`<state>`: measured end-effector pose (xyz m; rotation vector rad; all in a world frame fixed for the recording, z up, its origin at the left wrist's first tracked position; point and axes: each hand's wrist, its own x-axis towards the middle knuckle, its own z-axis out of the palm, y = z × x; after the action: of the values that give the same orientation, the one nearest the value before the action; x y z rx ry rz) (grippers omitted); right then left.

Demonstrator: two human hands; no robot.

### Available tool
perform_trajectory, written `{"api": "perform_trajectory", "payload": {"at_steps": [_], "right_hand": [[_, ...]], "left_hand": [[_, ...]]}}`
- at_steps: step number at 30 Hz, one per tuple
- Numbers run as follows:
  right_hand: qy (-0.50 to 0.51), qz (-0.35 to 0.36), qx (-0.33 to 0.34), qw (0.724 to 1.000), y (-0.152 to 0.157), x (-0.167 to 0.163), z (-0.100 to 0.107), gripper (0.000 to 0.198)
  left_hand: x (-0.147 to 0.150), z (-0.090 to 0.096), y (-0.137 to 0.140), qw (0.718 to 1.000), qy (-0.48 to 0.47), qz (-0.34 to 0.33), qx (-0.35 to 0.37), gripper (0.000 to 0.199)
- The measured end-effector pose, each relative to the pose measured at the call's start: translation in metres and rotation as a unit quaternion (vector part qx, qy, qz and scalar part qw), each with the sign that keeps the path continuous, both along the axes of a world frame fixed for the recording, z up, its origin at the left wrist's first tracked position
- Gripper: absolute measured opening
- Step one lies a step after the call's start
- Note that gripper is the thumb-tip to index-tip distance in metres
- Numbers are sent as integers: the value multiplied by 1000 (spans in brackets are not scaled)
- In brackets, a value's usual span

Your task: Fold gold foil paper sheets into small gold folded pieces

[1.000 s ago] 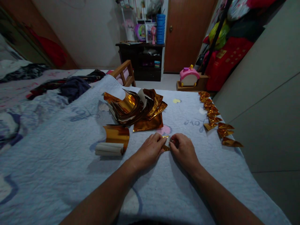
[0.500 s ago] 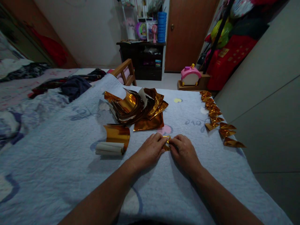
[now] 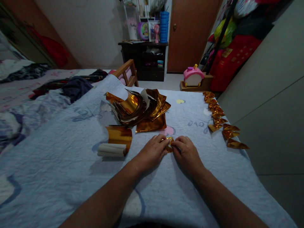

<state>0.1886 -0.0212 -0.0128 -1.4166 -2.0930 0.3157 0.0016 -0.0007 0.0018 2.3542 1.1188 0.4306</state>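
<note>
Between my two hands lies a small folded piece of gold foil paper (image 3: 169,147), with some of its pale back showing. My left hand (image 3: 154,149) pinches its left side, fingers closed. From the right, my right hand (image 3: 186,153) grips the other edge between thumb and fingers. Both hands rest low over the blue bedspread (image 3: 161,193). Much of the paper is hidden by the fingers. Beyond my hands sits a fanned stack of gold foil sheets (image 3: 130,106), and left of them a rolled bundle of foil sheets (image 3: 112,149) shows its pale underside.
Several folded gold foil pieces (image 3: 215,109) line the right edge of the covered surface. Dark clothes (image 3: 76,88) lie at the far left. Past the far edge stand a wooden chair (image 3: 128,72), a dark cabinet (image 3: 142,60) and a pink toy (image 3: 193,76).
The foil piece between my fingers has opened slightly, showing more of its pale inner side. My hands stay almost in the same place; the surrounding things have not moved.
</note>
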Motion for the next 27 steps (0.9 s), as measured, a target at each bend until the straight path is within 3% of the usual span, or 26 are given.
{"api": "perform_trajectory", "payload": {"at_steps": [7, 17, 27], "right_hand": [[-6, -6, 23, 1000, 2, -2, -3, 19], [-9, -1, 21, 1000, 3, -1, -3, 18], [56, 19, -6, 998, 3, 8, 0, 27]], "left_hand": [[-1, -1, 0, 1000, -12, -1, 21, 38], [-1, -7, 0, 999, -28, 0, 33, 50], [-1, -7, 0, 999, -4, -3, 51, 51]]}}
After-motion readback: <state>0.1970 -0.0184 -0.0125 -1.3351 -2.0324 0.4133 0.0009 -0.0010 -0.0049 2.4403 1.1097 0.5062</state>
